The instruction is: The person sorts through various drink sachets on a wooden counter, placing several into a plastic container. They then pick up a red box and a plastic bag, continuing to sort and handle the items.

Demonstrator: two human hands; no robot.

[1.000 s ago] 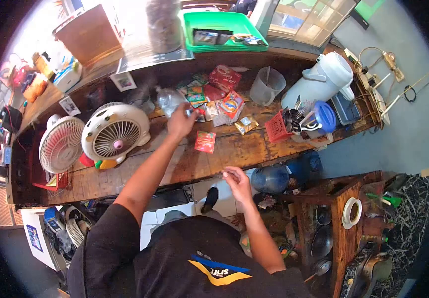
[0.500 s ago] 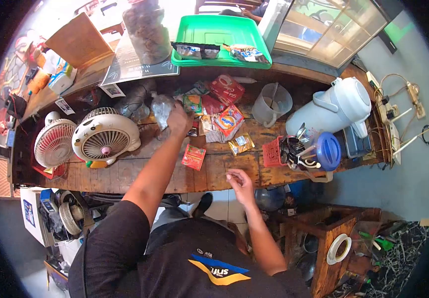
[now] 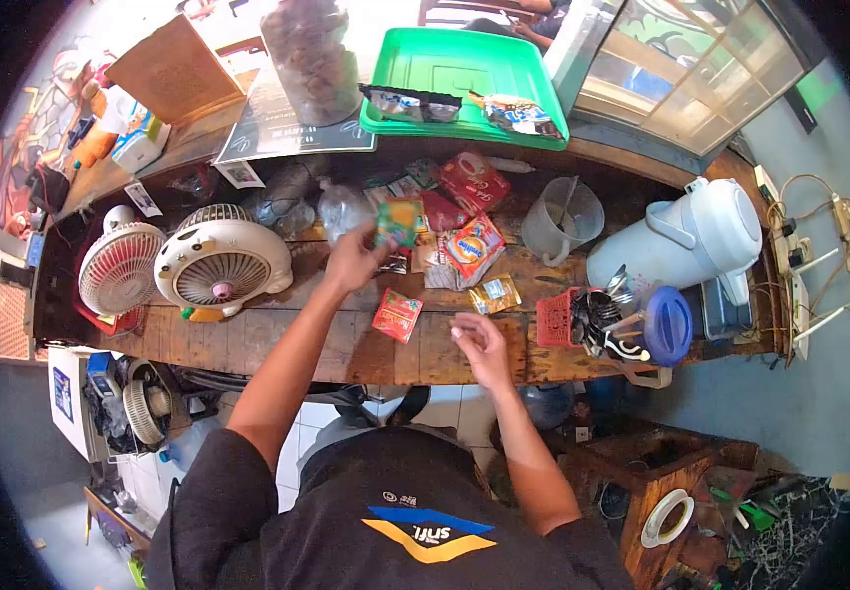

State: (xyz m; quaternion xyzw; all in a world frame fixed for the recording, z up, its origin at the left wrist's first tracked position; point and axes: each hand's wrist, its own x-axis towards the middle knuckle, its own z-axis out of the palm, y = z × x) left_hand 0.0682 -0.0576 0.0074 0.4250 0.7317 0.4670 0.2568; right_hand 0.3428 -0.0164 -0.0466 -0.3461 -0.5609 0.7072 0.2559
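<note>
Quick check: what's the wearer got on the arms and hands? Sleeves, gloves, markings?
Both hands bare: no gloves on the left hand or the right hand, and no watch or rings that I can make out. Short black sleeves end above the elbows. The black shirt carries a blue-and-yellow logo with white lettering.

Sachet (image 3: 398, 222) print blurred; lower edge behind left hand (image 3: 354, 262).

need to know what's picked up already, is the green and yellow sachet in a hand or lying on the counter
In a hand: the left hand holds the green and yellow sachet raised above the wooden counter. The red sachet lies flat there.
</note>
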